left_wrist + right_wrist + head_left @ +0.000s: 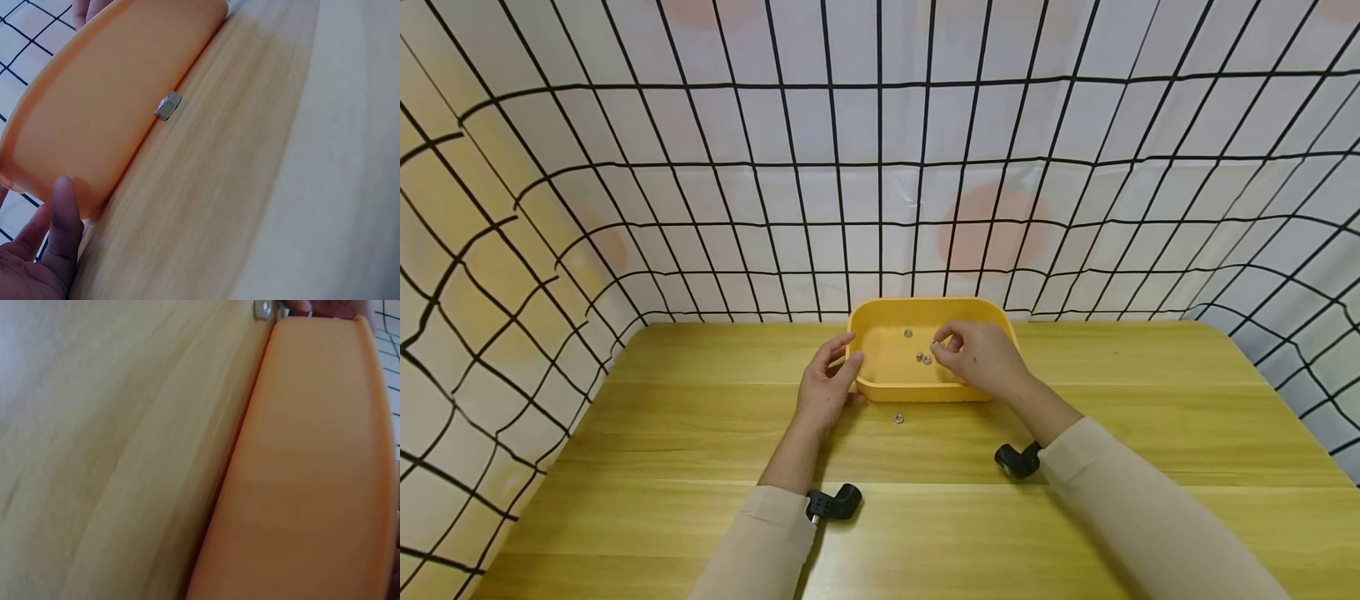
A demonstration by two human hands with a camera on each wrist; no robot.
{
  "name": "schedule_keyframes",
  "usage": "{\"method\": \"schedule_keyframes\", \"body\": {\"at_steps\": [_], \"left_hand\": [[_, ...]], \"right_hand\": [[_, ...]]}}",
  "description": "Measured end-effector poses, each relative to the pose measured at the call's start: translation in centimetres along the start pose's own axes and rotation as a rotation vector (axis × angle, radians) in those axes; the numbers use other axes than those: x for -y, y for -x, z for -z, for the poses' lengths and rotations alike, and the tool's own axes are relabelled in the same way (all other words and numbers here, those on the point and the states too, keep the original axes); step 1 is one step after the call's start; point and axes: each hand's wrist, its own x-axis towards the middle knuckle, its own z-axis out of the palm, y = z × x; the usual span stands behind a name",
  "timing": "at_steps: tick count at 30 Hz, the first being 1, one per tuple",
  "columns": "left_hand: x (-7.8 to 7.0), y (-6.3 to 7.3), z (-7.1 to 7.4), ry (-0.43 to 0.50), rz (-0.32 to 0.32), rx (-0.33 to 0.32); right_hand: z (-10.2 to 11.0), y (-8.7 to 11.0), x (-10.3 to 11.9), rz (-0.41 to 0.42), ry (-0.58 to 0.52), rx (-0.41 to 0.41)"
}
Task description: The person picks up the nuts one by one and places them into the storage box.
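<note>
A yellow plastic tray stands on the table, looking orange in both wrist views. My left hand is at its left end; in the left wrist view the straight thumb touches the outer wall. Inside the tray's right half, my right hand pinches a small metal nut between thumb and forefinger. On the tray floor lie a nut towards the back and two nuts close together. Another hex nut lies on the table in front of the tray.
The tray stands near the back edge of the wooden table. A black wire grid rises behind it and along both sides, with pale cloth beyond. Black wrist cameras stick out from both sleeves.
</note>
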Motion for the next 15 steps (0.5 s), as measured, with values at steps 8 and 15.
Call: {"method": "schedule_keyframes", "body": {"at_steps": [8,15], "left_hand": [[-0.1,0.0,0.1,-0.002,-0.007,-0.002],[-0.1,0.1,0.0,-0.006,-0.002,-0.005]], "right_hand": [[-0.3,-0.9,-0.3,-0.034,-0.032,0.029],[-0.5,-1.6,-0.8,-0.079,-0.025,0.03]]}}
